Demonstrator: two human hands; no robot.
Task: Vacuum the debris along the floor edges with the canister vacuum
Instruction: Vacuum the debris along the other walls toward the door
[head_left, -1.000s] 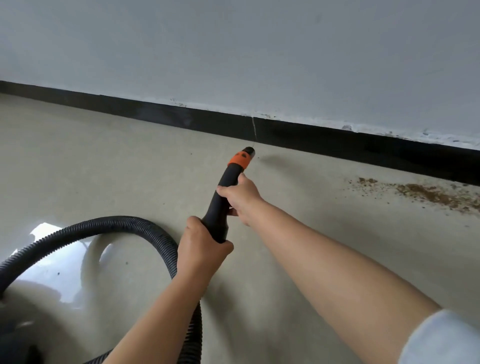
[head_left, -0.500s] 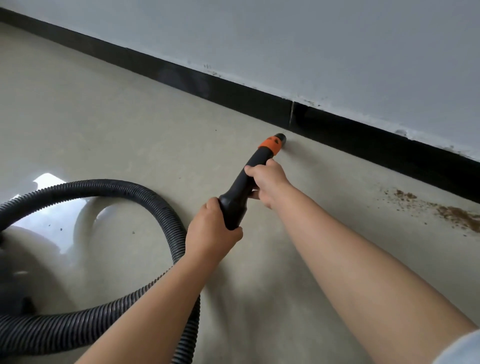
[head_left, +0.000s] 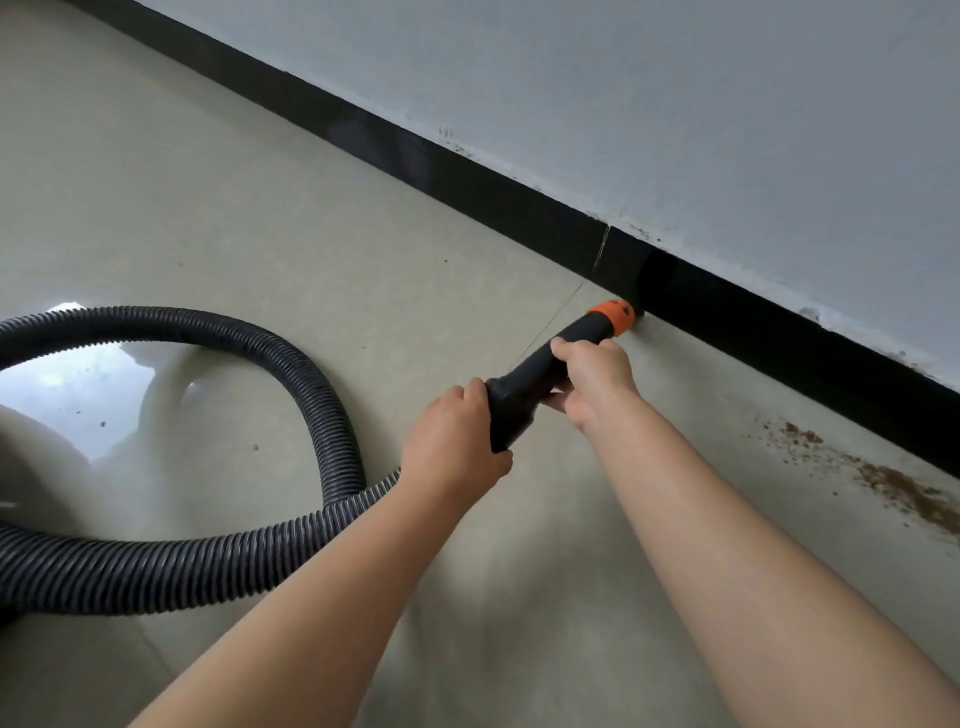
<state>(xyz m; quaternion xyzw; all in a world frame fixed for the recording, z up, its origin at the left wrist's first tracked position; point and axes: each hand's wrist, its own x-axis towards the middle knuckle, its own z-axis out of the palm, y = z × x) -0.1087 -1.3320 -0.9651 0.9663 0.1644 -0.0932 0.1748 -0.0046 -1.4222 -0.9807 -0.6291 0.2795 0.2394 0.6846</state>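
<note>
I hold a black vacuum nozzle (head_left: 540, 369) with an orange collar (head_left: 613, 317); its tip sits at the foot of the black baseboard (head_left: 467, 192). My left hand (head_left: 452, 441) grips the nozzle's thick rear end. My right hand (head_left: 592, 379) grips it further forward, just behind the collar. A ribbed black hose (head_left: 311, 379) loops from the nozzle across the floor to the left edge. Brown debris (head_left: 898, 483) lies along the baseboard at the right, well clear of the tip. The canister itself is out of view.
A grey-white wall (head_left: 675, 104) rises above the baseboard. The beige tiled floor (head_left: 208, 208) has a bright window reflection (head_left: 78, 379) inside the hose loop and a few dark specks.
The nozzle tip has moved forward to the baseboard. The view has tilted, so the wall line runs steeper. Both hands keep the same grip.
</note>
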